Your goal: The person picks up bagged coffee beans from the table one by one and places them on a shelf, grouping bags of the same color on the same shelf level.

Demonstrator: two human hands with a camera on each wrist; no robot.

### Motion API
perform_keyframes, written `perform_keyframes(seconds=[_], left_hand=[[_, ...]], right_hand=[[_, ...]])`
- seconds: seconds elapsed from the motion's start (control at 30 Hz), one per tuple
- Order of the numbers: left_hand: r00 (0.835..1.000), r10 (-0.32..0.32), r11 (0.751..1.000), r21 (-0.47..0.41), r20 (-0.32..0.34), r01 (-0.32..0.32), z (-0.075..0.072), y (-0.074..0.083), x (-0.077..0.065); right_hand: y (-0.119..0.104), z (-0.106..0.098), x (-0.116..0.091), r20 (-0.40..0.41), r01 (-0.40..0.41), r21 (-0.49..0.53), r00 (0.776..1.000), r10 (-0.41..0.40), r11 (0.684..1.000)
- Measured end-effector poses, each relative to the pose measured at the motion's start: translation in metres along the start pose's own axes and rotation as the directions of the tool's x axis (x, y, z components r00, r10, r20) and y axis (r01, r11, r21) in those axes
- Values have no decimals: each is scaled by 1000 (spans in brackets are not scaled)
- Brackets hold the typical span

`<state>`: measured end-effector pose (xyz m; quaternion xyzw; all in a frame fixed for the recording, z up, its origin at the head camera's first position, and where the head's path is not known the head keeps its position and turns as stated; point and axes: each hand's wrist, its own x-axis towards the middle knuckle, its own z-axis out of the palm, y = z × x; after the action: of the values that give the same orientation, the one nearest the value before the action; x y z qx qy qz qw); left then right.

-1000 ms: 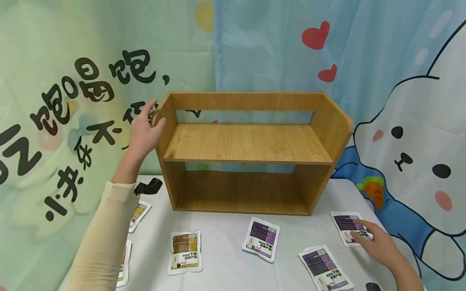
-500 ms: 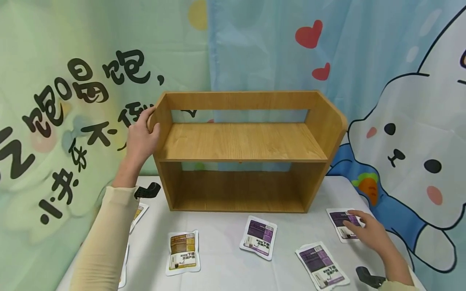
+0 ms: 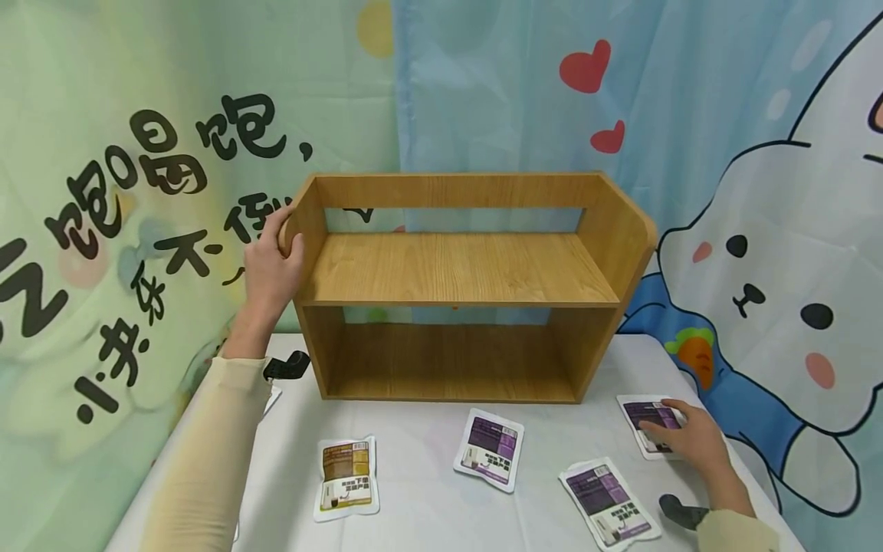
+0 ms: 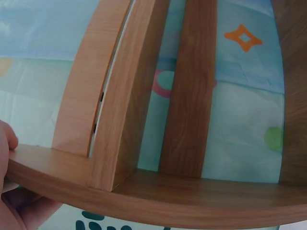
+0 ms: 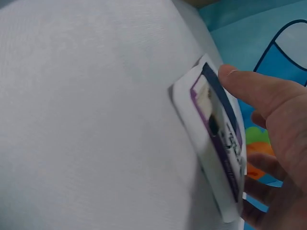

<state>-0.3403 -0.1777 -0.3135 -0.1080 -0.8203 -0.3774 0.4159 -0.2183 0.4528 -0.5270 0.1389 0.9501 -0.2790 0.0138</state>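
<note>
My left hand (image 3: 272,264) grips the upper front edge of the left side panel of a two-tier wooden shelf (image 3: 462,268), its thumb on the inner side. In the left wrist view, the panel (image 4: 144,199) runs between the thumb and the fingers. Over at the right, my right hand (image 3: 693,441) reaches over a white packet with a purple label (image 3: 645,418) on the table. Seen from the right wrist, the thumb tip overlaps an upper edge of this packet (image 5: 213,139). The other fingers (image 5: 264,165) lie beyond its far side, apart from the thumb.
A stack of purple-labelled packets (image 3: 610,504) lies near the right hand. Another purple packet (image 3: 490,450) and a yellow-brown one (image 3: 347,479) lie before the shelf on the white tablecloth (image 3: 414,521). The left sleeve (image 3: 207,452) covers more packets. Printed curtains (image 3: 483,92) hang behind.
My left hand has closed onto the shelf's side panel. My right hand has come further over the packet, its thumb shifting left. The view has turned slightly right.
</note>
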Motion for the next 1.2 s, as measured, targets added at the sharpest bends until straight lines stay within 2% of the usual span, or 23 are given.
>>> perform_keyframes(seconds=[0.1,0.27,0.47,0.63,0.83,1.2], left_hand=[[1000,11,1000,7,-19,-11,2,2,-1],[1000,-14,1000,14,-27,15,3,6,0],[998,-61,997,-47,-14,60,6,3,3],[995,-95,995,-37,-8,94,6,5,6],[997,-71,997,5,-31,71,8,4,8],[998,-39,999,7,-50,40,9,3,7]], right_hand=[[1,2,0,-17,-39,-9,999,39,999],[1,6,0,-36,-76,-30,997,75,997],[3,6,3,6,-77,-23,997,77,997],[0,5,4,46,-71,-11,996,72,997],[-12,6,1,38,-87,74,996,84,994],[-46,7,-14,-16,-81,162,996,84,984]])
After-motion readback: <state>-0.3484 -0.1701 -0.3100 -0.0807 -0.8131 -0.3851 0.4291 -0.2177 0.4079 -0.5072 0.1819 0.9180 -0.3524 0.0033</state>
